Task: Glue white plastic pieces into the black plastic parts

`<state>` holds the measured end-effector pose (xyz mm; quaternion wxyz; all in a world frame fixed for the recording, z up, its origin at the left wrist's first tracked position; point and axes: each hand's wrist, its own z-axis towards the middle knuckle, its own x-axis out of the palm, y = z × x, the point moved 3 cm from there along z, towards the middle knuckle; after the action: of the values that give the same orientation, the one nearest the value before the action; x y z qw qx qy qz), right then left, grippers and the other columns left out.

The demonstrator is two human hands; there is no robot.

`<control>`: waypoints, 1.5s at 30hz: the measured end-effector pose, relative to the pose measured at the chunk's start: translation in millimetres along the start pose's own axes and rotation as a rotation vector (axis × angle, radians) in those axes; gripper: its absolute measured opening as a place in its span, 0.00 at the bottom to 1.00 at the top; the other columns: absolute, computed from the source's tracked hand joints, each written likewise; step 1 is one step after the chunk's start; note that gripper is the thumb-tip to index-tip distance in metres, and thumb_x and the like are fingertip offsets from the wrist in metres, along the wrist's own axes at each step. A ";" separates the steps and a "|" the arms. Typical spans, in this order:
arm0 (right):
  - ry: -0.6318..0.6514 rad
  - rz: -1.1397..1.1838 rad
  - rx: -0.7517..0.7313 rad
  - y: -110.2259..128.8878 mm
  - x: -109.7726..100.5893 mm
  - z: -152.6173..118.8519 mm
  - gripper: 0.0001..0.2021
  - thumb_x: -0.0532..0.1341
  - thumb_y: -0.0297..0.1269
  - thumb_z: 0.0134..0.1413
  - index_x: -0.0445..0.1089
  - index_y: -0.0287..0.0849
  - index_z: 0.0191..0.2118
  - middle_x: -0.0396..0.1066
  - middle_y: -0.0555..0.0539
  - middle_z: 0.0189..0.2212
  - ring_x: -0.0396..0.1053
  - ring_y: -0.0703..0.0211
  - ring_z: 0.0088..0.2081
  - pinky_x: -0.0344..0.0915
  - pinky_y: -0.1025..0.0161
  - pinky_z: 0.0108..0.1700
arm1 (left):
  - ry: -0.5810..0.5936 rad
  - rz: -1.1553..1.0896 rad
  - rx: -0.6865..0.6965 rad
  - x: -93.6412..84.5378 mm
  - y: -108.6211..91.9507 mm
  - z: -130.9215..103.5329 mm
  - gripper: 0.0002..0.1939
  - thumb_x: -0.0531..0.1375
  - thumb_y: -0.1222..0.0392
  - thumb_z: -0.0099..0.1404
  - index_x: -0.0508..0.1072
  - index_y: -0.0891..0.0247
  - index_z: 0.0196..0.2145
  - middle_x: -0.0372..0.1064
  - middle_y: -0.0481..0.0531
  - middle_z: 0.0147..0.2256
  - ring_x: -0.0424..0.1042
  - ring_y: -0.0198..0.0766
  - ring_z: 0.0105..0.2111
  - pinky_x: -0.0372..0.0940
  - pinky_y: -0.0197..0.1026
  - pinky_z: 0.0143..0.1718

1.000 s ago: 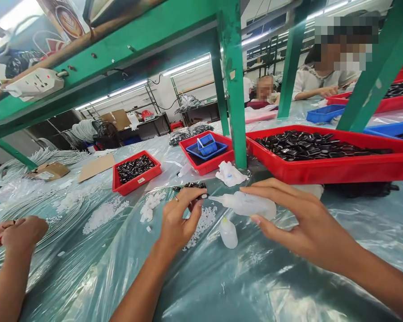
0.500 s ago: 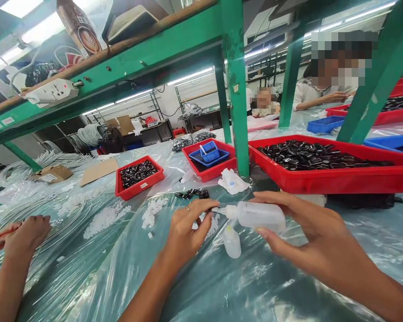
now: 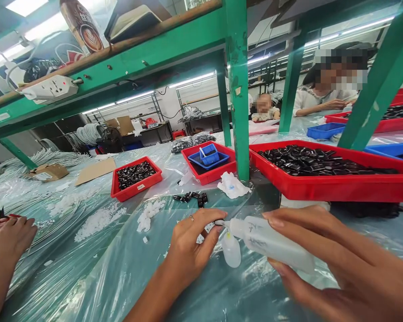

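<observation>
Between thumb and forefinger, my left hand [image 3: 193, 243] pinches a small black part [image 3: 219, 222], mostly covered by the fingertips. My right hand [image 3: 329, 255] is wrapped around a translucent squeeze bottle [image 3: 272, 241] tilted on its side, its narrow nozzle touching or very close to the black part. Behind the nozzle a second small squeeze bottle [image 3: 231, 250] with a yellowish tip rests on the plastic-covered table [image 3: 121, 273]. Several loose black parts [image 3: 191, 197] lie just beyond my left hand, beside small white pieces [image 3: 149, 213].
Red trays of black parts stand at centre-left [image 3: 136, 179] and right [image 3: 336, 179]. Another red tray [image 3: 210, 175] holds blue trays. A green post [image 3: 238, 98] rises from the table. At left, a co-worker's hands [image 3: 11, 237] hold red-handled cutters among white cables. A crumpled tissue [image 3: 233, 184] lies near the post.
My right hand and the bottle have shifted right and lower, nearer the camera. My left hand moved slightly right with the nozzle still at its fingertips. The co-worker's hands moved left, showing the cutters' tip.
</observation>
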<state>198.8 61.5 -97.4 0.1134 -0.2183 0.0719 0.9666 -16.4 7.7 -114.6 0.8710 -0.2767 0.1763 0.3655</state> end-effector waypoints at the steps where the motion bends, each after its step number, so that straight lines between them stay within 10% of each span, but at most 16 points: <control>1: 0.006 -0.004 -0.015 0.6 -0.4 0.5 0.22 0.62 0.31 0.61 0.67 0.50 0.60 0.75 0.45 0.48 0.77 0.53 0.43 0.75 0.56 0.48 | -0.001 -0.001 0.003 0.2 0.3 -0.1 0.12 0.57 0.70 0.71 0.73 0.60 0.50 0.80 0.54 0.43 0.79 0.36 0.41 0.73 0.32 0.32; 45: -0.072 0.004 0.040 8.0 -1.3 -8.8 0.30 0.60 0.27 0.62 0.61 0.55 0.67 0.70 0.48 0.51 0.71 0.54 0.48 0.65 0.55 0.53 | 0.023 0.000 0.010 -0.4 -2.5 -1.0 0.11 0.58 0.69 0.71 0.72 0.63 0.49 0.76 0.54 0.41 0.75 0.34 0.40 0.68 0.33 0.34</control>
<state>201.5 51.9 -103.9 0.1184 -0.1807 0.0878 0.9724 -14.9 5.4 -114.3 0.8704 -0.2764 0.1880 0.3615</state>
